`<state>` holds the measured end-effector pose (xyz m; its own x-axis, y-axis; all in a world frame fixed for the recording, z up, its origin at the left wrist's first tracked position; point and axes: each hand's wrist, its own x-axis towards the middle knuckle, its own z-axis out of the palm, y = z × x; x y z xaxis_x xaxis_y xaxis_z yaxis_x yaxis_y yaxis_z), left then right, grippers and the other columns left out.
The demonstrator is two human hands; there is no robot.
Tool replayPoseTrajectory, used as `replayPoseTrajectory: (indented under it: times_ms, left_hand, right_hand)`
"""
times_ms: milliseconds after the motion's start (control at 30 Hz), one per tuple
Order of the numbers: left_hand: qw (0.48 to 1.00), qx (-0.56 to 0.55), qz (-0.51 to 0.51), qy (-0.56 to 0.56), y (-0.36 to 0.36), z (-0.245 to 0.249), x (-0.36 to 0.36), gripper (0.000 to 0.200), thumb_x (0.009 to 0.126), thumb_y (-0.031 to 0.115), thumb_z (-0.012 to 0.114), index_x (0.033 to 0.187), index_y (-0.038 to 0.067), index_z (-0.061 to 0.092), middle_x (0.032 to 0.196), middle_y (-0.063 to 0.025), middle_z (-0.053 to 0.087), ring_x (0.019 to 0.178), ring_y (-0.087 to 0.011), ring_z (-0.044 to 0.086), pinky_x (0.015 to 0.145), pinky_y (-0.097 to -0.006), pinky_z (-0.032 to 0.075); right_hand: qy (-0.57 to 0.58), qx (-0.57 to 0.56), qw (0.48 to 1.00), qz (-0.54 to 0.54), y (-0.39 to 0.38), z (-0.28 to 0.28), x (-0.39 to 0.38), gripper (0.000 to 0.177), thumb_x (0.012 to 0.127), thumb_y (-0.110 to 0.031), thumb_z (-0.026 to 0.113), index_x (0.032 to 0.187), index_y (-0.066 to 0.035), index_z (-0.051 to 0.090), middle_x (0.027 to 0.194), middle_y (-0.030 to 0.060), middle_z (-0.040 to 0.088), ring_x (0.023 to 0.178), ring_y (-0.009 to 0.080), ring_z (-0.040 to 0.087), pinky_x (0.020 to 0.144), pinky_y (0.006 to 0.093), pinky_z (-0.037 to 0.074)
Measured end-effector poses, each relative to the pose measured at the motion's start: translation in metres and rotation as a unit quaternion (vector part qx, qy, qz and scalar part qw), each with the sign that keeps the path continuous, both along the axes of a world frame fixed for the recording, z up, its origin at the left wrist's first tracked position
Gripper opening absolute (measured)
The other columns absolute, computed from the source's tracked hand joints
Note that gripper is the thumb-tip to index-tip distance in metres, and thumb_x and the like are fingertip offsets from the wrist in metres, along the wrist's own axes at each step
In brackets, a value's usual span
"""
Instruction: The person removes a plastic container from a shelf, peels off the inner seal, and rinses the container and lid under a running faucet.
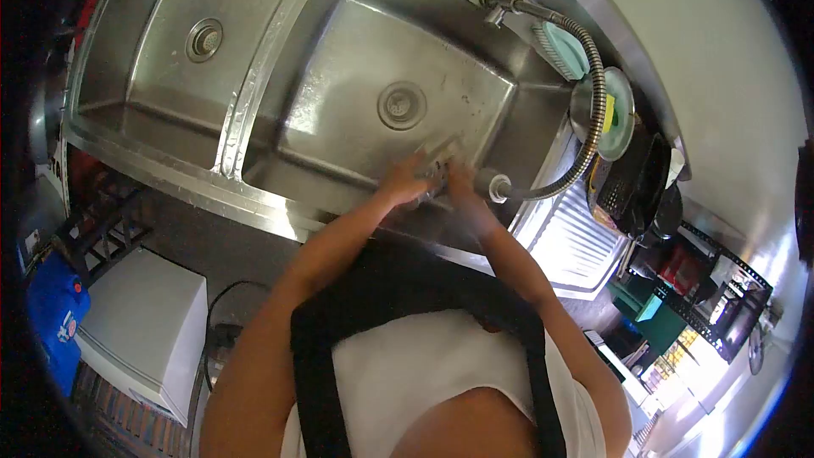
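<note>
My left hand [405, 181] and my right hand [460, 180] are close together over the near side of the right sink basin [339, 76]. Motion blurs the fingers of both. Between them is a hazy, pale, see-through shape [441, 154] with small dark spots; I cannot tell what it is. Just right of my right hand hangs the spray head [495, 186] of a coiled metal hose [599, 93]. Beyond the hands, the round drain [401, 105] shows in the wet basin floor.
A second basin [161, 59] lies left of a metal divider [259, 76]. At the right stand a pale green brush [566, 49], a plate [621, 131] with a yellow sponge [609, 113], and black baskets [640, 191]. Below left are a white box [140, 314] and a blue container [55, 314].
</note>
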<state>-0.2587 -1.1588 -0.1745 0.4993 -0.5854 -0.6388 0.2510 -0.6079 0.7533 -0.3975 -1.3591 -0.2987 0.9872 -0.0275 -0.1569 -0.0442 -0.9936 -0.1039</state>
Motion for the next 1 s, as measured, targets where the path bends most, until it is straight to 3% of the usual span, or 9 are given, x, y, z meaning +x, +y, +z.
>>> replayPoseTrajectory:
  times_ms: [33,100,200,333,400,533,633,800,1000]
  left_hand:
    - [1.0,-0.002,0.004,-0.009,-0.001,0.001,0.001,0.086,0.07,0.041,0.075,0.141,0.008,0.041,0.136,-0.018,0.049,0.126,-0.0332,0.048,0.105,-0.0387,0.037]
    - [1.0,0.004,-0.01,0.003,-0.001,0.003,0.002,0.085,0.07,0.041,0.075,0.141,0.008,0.041,0.136,-0.0191,0.049,0.126,-0.0343,0.047,0.105,-0.0392,0.038]
    - [1.0,-0.006,0.0,0.006,-0.001,-0.025,-0.009,0.084,0.071,0.04,0.075,0.141,0.008,0.041,0.136,-0.0205,0.049,0.127,-0.0355,0.046,0.104,-0.0398,0.038]
    - [0.995,-0.072,0.056,0.046,-0.005,-0.051,-0.017,0.082,0.071,0.039,0.075,0.139,0.007,0.042,0.138,-0.0211,0.046,0.129,-0.0347,0.043,0.104,-0.0395,0.038]
    - [0.995,-0.05,0.061,0.061,-0.004,-0.044,-0.016,0.081,0.071,0.038,0.075,0.139,0.006,0.043,0.138,-0.0209,0.046,0.129,-0.0341,0.043,0.104,-0.0392,0.037]
    - [0.997,-0.062,0.022,0.027,-0.005,-0.036,-0.003,0.081,0.072,0.035,0.075,0.139,0.004,0.042,0.137,-0.0203,0.047,0.128,-0.0331,0.045,0.105,-0.0386,0.036]
    - [0.997,-0.032,0.043,0.058,-0.002,-0.022,-0.001,0.081,0.071,0.034,0.074,0.139,0.004,0.042,0.136,-0.0194,0.049,0.126,-0.0328,0.046,0.105,-0.0375,0.036]
    - [0.998,0.001,0.042,0.053,-0.001,0.006,0.007,0.081,0.071,0.035,0.074,0.138,0.004,0.042,0.135,-0.0198,0.05,0.125,-0.0322,0.048,0.104,-0.036,0.037]
    - [0.998,0.023,0.042,0.041,-0.001,0.007,0.007,0.081,0.07,0.038,0.076,0.138,0.008,0.044,0.135,-0.0178,0.051,0.124,-0.0308,0.049,0.103,-0.0357,0.038]
  right_hand:
    - [-0.002,0.0,1.0,0.001,-0.001,0.01,0.015,0.038,0.077,-0.025,0.069,0.109,-0.01,0.056,0.097,0.0169,0.066,0.087,0.0335,0.067,0.065,0.0438,0.052]
    - [0.279,0.001,0.948,-0.155,-0.003,0.031,0.053,0.03,0.084,-0.023,0.061,0.11,-0.01,0.054,0.095,0.0189,0.066,0.084,0.0354,0.067,0.067,0.0457,0.052]
    - [0.196,0.156,0.928,-0.275,-0.002,0.074,0.064,0.031,0.087,-0.022,0.053,0.113,-0.006,0.055,0.107,0.0166,0.06,0.096,0.031,0.061,0.079,0.0421,0.051]
    - [0.242,0.097,0.944,-0.203,-0.013,0.09,0.079,0.027,0.084,-0.024,0.057,0.105,-0.007,0.056,0.1,0.0154,0.062,0.088,0.0345,0.063,0.071,0.0442,0.053]
    - [0.187,0.106,0.941,-0.263,-0.013,0.083,0.084,0.029,0.083,-0.019,0.058,0.106,-0.003,0.052,0.088,0.0266,0.064,0.085,0.044,0.063,0.068,0.0512,0.052]
    - [0.133,0.122,0.942,-0.282,-0.025,0.075,0.095,0.028,0.081,-0.017,0.058,0.105,-0.004,0.053,0.091,0.0246,0.064,0.088,0.0433,0.063,0.07,0.0518,0.051]
    - [0.121,0.093,0.967,-0.206,-0.025,0.073,0.099,0.029,0.079,-0.018,0.059,0.105,-0.005,0.054,0.09,0.0224,0.064,0.089,0.0418,0.062,0.073,0.0523,0.05]
    - [0.205,0.098,0.962,-0.154,-0.027,0.092,0.111,0.025,0.084,-0.019,0.057,0.104,-0.005,0.055,0.091,0.0225,0.064,0.091,0.0412,0.062,0.078,0.0517,0.049]
    - [0.205,0.131,0.946,-0.215,-0.015,0.103,0.114,0.024,0.089,-0.022,0.052,0.105,-0.005,0.056,0.092,0.0251,0.064,0.091,0.0424,0.062,0.077,0.052,0.049]
